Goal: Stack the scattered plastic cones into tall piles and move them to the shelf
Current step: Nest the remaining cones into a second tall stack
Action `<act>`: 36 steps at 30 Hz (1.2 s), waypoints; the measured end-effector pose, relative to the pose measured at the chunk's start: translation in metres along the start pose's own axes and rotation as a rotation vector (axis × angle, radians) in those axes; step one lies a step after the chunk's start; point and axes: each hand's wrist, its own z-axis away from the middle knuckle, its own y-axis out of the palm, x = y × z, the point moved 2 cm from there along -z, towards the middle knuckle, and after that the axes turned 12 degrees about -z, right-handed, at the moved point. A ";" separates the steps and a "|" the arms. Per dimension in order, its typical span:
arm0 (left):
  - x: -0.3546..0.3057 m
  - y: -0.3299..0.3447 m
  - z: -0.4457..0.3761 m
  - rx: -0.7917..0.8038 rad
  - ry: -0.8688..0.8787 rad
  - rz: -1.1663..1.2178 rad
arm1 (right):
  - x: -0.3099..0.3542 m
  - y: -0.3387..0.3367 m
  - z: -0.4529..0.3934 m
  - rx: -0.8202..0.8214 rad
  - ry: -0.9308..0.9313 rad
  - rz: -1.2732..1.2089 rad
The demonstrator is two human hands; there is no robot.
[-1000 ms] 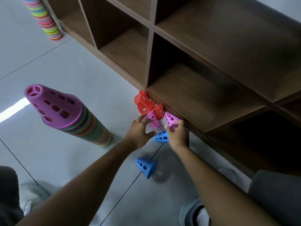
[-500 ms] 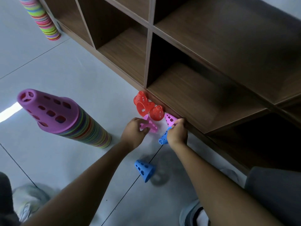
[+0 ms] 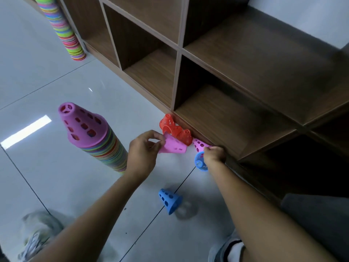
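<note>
Underfoot: glossy grey tile floor (image 3: 47, 82) with a brown cubby shelf (image 3: 236, 76) — two tall cone stacks (image 3: 105, 148), two red, two pink, two blue loose. Left hand (image 3: 143, 152) pinches pink cone (image 3: 174, 145); right hand (image 3: 214, 154) grips another pink cone (image 3: 199, 143) at the shelf base.

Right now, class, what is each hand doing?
Left hand: pinches a pink cone.
Right hand: grips a blue cone, fingertips at a second pink cone.
</note>
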 end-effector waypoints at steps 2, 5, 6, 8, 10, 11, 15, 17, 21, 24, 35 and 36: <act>-0.014 -0.013 0.007 -0.038 0.023 0.048 | -0.001 -0.005 0.000 0.017 -0.010 -0.028; -0.034 -0.030 0.019 -0.090 0.053 0.131 | -0.001 -0.011 0.005 0.056 -0.021 -0.054; -0.040 -0.035 0.023 -0.106 0.050 0.162 | -0.001 -0.013 0.008 0.066 -0.018 -0.088; -0.052 -0.045 0.031 -0.140 0.037 0.213 | 0.002 -0.017 0.015 0.081 -0.022 -0.196; -0.064 -0.056 0.038 -0.179 0.034 0.247 | 0.011 -0.022 0.028 0.122 -0.035 -0.281; -0.070 -0.062 0.042 -0.197 0.039 0.257 | 0.017 -0.026 0.036 0.148 -0.044 -0.334; -0.096 -0.092 0.053 -0.280 0.086 0.289 | 0.049 -0.042 0.072 0.301 -0.058 -0.542; -0.108 -0.109 0.057 -0.313 0.106 0.299 | 0.069 -0.052 0.094 0.381 -0.078 -0.612; -0.119 -0.142 0.061 -0.356 0.115 0.382 | 0.116 -0.077 0.150 0.523 -0.111 -0.719; -0.116 -0.163 0.063 -0.380 0.101 0.427 | 0.148 -0.092 0.191 0.627 -0.146 -0.758; -0.069 -0.204 0.060 -0.402 -0.003 0.588 | 0.205 -0.083 0.292 0.858 -0.226 -0.766; -0.065 -0.203 0.059 -0.387 -0.006 0.623 | 0.207 -0.081 0.296 0.871 -0.229 -0.763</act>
